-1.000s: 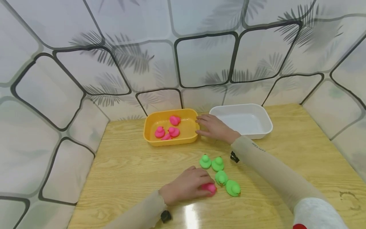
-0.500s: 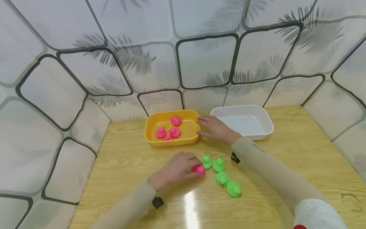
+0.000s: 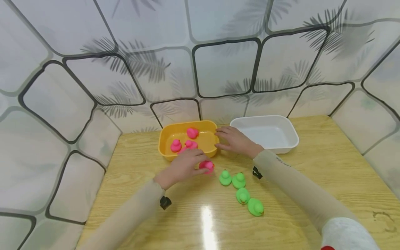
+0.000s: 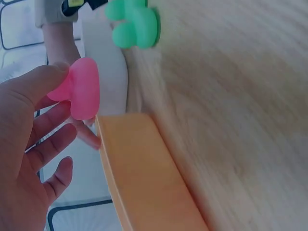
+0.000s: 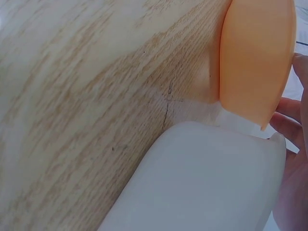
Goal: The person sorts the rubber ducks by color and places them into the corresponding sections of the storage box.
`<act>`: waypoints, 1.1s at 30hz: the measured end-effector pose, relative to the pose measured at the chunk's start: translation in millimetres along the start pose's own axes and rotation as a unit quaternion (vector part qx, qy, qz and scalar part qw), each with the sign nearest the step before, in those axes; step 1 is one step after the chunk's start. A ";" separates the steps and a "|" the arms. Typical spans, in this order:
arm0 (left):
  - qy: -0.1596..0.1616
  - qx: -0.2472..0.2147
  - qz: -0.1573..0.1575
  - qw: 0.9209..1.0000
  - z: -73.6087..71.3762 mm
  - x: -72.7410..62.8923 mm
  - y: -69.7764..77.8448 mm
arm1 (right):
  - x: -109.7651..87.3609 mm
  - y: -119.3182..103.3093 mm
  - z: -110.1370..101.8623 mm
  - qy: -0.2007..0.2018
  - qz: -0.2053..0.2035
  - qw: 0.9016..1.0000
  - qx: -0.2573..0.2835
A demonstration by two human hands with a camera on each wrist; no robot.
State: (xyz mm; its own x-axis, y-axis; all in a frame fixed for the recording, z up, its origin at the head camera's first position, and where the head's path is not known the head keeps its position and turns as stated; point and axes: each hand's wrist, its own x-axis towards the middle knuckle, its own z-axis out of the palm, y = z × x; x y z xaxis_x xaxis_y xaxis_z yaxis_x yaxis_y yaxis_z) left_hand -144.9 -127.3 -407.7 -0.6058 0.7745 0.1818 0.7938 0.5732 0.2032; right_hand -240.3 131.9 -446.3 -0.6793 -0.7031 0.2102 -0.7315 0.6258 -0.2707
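Note:
In the head view my left hand [image 3: 184, 165] pinches a pink rubber duck [image 3: 207, 167], held above the table just in front of the orange tray [image 3: 203, 153]. The left wrist view shows the duck [image 4: 85, 89] between thumb and fingertips, its flat base turned sideways, beside the tray wall [image 4: 139, 168]. Several pink ducks [image 3: 176, 145] lie inside that tray. My right hand [image 3: 235, 140] rests its spread fingertips on the tray's right rim. Several green ducks [image 3: 239, 180] stand on the table right of my left hand.
A white tray [image 3: 265, 133] stands right of the orange one, partly behind my right hand, with no ducks visible in it. Patterned walls [image 3: 225, 69] enclose the wooden table [image 3: 140, 163] at the back and sides.
My left hand has carried the pink duck away from beside the green ducks, leftward and toward the orange tray's front edge. My right hand stays on the tray rim.

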 end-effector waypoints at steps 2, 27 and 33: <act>0.002 0.004 0.000 1.000 -2.2 3.5 -5.6 | -0.3 -0.3 -0.3 0.002 -0.002 1.000 0.002; -0.002 0.002 -0.078 0.997 -19.5 39.5 -60.3 | 0.5 2.6 1.4 0.001 -0.003 1.000 0.001; -0.034 -0.006 -0.124 0.992 -21.5 47.8 -68.7 | 0.2 2.7 1.8 0.004 -0.004 1.000 -0.002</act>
State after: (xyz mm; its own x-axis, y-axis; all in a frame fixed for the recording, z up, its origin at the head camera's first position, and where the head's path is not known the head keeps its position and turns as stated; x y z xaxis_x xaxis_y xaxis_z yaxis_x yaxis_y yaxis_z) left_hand -229.5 -135.4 -392.3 -0.7768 0.6270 0.0596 0.6202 0.7450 0.2458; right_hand -242.3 132.8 -448.6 -0.6735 -0.7060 0.2190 -0.7374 0.6212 -0.2653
